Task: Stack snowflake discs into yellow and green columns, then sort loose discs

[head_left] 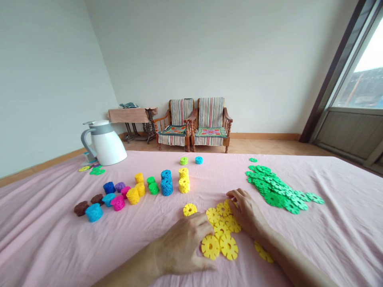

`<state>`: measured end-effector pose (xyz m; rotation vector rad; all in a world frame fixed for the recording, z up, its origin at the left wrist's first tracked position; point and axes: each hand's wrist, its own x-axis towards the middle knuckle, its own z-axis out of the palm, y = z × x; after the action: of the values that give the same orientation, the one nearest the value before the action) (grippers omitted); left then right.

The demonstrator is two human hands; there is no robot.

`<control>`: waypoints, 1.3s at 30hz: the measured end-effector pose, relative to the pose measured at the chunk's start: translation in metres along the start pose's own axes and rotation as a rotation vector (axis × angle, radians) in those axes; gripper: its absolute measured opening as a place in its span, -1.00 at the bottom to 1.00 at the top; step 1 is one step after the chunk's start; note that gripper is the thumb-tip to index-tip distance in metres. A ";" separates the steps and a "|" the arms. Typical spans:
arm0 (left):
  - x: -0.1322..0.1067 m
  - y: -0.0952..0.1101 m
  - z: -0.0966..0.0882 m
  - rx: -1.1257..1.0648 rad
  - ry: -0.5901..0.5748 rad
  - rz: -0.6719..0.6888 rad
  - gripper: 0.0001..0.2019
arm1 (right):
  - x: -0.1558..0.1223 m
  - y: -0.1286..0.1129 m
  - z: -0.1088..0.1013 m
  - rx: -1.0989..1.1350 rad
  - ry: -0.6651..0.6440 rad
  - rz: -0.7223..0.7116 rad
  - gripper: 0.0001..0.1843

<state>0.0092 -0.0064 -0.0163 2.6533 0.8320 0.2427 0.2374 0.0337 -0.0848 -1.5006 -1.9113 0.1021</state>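
Note:
Loose yellow notched discs [221, 229] lie in an overlapping pile on the pink cloth, between my two hands. My left hand [187, 241] rests at the pile's left side, its thumb apart from its bent fingers and nothing seen in its grasp. A short yellow disc stack [190, 209] stands just beyond its knuckles. At the far right of the pile, my right hand [247, 211] reaches over the discs with curved, parted fingers, and its fingertips partly cover some of them. Another yellow disc [263, 252] shows partly from under my right forearm.
Green discs [275, 191] lie heaped at the right. Taller yellow [184, 185] and blue stacks [166, 186] stand beyond my left hand, with pink [117, 202], brown [81, 208] and other stacks further left. A white jug [109, 145] stands back left.

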 end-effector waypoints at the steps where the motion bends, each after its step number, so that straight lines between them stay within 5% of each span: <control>1: 0.000 0.001 0.002 -0.003 0.009 -0.015 -0.64 | 0.000 -0.001 0.000 -0.002 -0.002 0.000 -0.78; 7: 0.001 -0.002 -0.003 -0.052 0.066 -0.060 -0.66 | 0.000 0.000 0.001 -0.006 -0.001 0.004 -0.78; 15: -0.003 -0.048 -0.030 -0.080 0.407 -0.263 -0.76 | -0.001 0.002 0.002 -0.008 0.022 -0.007 -0.79; 33: -0.001 -0.052 -0.019 -0.052 0.294 -0.292 -0.82 | -0.002 -0.002 -0.001 -0.002 -0.005 0.012 -0.79; 39: 0.000 -0.049 -0.019 -0.078 0.397 -0.255 -0.71 | -0.001 -0.001 0.001 -0.008 -0.005 0.010 -0.79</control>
<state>-0.0212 0.0368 -0.0172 2.4268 1.2412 0.7334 0.2363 0.0327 -0.0851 -1.5168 -1.9098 0.1033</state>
